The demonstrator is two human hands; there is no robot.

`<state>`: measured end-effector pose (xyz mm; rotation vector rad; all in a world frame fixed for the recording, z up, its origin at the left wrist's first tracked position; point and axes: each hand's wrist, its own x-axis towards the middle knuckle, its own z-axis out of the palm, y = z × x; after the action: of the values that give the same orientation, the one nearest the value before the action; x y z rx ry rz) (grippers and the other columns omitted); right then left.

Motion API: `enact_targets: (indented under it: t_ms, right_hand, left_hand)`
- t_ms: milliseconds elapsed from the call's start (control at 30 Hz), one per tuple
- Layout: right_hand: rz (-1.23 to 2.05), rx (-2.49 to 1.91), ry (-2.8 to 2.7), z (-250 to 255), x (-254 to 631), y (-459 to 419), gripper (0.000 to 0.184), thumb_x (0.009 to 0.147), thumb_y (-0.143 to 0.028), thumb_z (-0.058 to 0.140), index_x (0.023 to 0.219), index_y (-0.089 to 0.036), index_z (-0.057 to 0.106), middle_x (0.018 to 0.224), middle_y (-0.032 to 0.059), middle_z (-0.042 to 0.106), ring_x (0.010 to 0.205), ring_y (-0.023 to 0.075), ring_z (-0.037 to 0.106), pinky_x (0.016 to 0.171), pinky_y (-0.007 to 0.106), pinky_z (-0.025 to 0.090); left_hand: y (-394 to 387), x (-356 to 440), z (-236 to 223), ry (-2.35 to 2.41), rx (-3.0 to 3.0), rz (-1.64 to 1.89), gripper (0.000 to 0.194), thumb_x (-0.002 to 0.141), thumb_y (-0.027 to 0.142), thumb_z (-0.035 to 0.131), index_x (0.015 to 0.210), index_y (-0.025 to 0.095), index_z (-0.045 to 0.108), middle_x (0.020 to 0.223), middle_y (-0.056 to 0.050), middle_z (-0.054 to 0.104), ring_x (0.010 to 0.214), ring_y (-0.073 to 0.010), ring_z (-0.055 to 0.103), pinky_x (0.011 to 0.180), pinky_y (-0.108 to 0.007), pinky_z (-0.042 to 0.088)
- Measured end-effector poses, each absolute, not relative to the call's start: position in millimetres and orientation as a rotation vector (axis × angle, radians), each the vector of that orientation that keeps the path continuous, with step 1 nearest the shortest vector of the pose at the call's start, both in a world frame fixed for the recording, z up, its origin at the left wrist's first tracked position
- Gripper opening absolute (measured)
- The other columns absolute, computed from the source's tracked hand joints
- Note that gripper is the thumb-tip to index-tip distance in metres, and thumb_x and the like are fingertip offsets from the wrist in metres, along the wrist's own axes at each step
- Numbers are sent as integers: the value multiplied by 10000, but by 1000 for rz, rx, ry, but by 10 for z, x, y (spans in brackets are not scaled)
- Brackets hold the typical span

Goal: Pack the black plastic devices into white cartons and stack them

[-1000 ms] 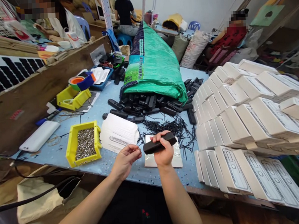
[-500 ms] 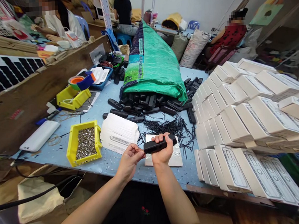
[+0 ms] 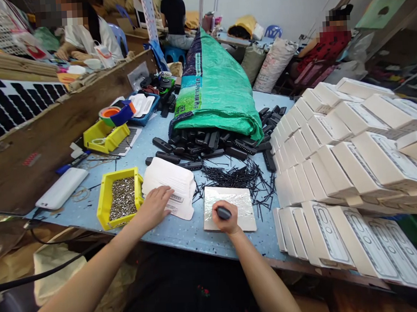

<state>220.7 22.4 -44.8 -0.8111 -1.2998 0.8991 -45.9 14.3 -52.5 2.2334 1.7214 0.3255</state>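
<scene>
My right hand (image 3: pixel 226 219) is closed around a black remote-like device (image 3: pixel 223 213), held end-on and pressed down over a white square tile (image 3: pixel 238 198) on the blue table (image 3: pixel 184 231). My left hand (image 3: pixel 154 207) lies with fingers spread on a stack of white folded cards (image 3: pixel 173 179), just right of a yellow bin of small metal screws (image 3: pixel 120 198). Loose thin black ties (image 3: pixel 237 175) are scattered behind the tile.
A green woven sack (image 3: pixel 214 88) spills black remotes (image 3: pixel 208 144) mid-table. Rows of white boxes (image 3: pixel 337 158) fill the right side. A white power bank (image 3: pixel 61 188), a second yellow bin (image 3: pixel 106 135) and a wooden divider (image 3: pixel 53 131) lie left. Other people sit at the back.
My right hand lowered the black device from the air onto the white tile, turning it end-on. My left hand left the device and moved left onto the card stack.
</scene>
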Motion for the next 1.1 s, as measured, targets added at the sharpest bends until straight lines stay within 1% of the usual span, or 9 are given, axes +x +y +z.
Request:
enact_targets:
  t_ms: [200, 333, 533, 633, 733, 800, 900, 967, 1100]
  right_hand:
    - [1069, -1204, -746, -795, 2403, 459, 315, 713, -374, 640, 906, -189, 473, 603, -54, 545, 542, 129, 572, 612, 290, 495]
    - [823, -1547, -799, -907, 2524, 572, 539, 674, -452, 677, 1074, -191, 428, 831, 15, 634, 743, 166, 619, 748, 318, 486]
    - [473, -1683, -1146, -931, 2679, 601, 442, 697, -445, 660, 1011, -158, 541, 1111, 124, 587, 1086, 244, 517, 988, 420, 373]
    - [421, -1431, -1240, -777, 2613, 424, 266, 817, -358, 589, 996, -163, 564, 1046, 91, 594, 992, 189, 552, 897, 363, 442]
    - [507, -1067, -1505, -463, 2346, 189, 169, 885, -237, 529, 1033, -205, 604, 885, 40, 610, 802, 145, 581, 739, 292, 485]
    - [425, -902, -1762, -235, 2111, 94, 277, 865, -225, 578, 1138, -254, 617, 995, 58, 616, 932, 179, 585, 836, 333, 483]
    - [269, -864, -1982, -34, 1859, 83, 383, 840, -286, 642, 1221, -277, 601, 1209, 86, 540, 1162, 240, 482, 1009, 403, 398]
    - [310, -884, -2062, -25, 1832, 97, 254, 843, -293, 646, 1094, -254, 655, 1151, 81, 553, 1137, 233, 474, 996, 396, 392]
    - [699, -866, -2264, -122, 2001, 12, 91, 817, -278, 681, 801, -197, 644, 985, 47, 582, 995, 192, 497, 904, 363, 400]
  left_hand:
    - [438, -597, -450, 1627, 2476, -240, 447, 689, 159, 698, 1113, 184, 559, 1160, -127, 605, 1109, -310, 540, 978, -467, 323]
    - [518, -570, -403, 1581, 2537, -348, 478, 667, 196, 731, 1103, 164, 537, 1174, -140, 579, 1108, -317, 520, 938, -444, 332]
    - [617, -658, -285, 1499, 2550, -309, 357, 688, 202, 701, 1012, 158, 557, 1056, -134, 620, 1006, -309, 561, 885, -412, 362]
    - [586, -684, -20, 1322, 2444, -211, 111, 761, 175, 583, 869, 184, 606, 898, -94, 654, 874, -272, 601, 841, -377, 406]
    - [440, -562, 275, 1192, 2242, 86, 308, 853, 239, 475, 1135, 246, 601, 1118, -82, 649, 1009, -262, 599, 881, -350, 435]
    - [308, -395, 360, 1110, 2043, 277, 393, 877, 300, 459, 1258, 264, 551, 1206, -70, 628, 1077, -263, 587, 916, -342, 441]
    - [115, -143, 233, 1079, 1744, 452, 303, 833, 342, 518, 1053, 202, 671, 965, -76, 689, 903, -268, 637, 810, -330, 495]
    - [1, -52, 40, 1054, 1581, 565, 338, 771, 352, 592, 1058, 186, 657, 889, -66, 680, 847, -257, 639, 777, -331, 506]
    - [-181, -90, -244, 1115, 1509, 589, 904, 566, 374, 802, 1369, 222, 414, 986, -63, 672, 885, -258, 637, 805, -350, 502]
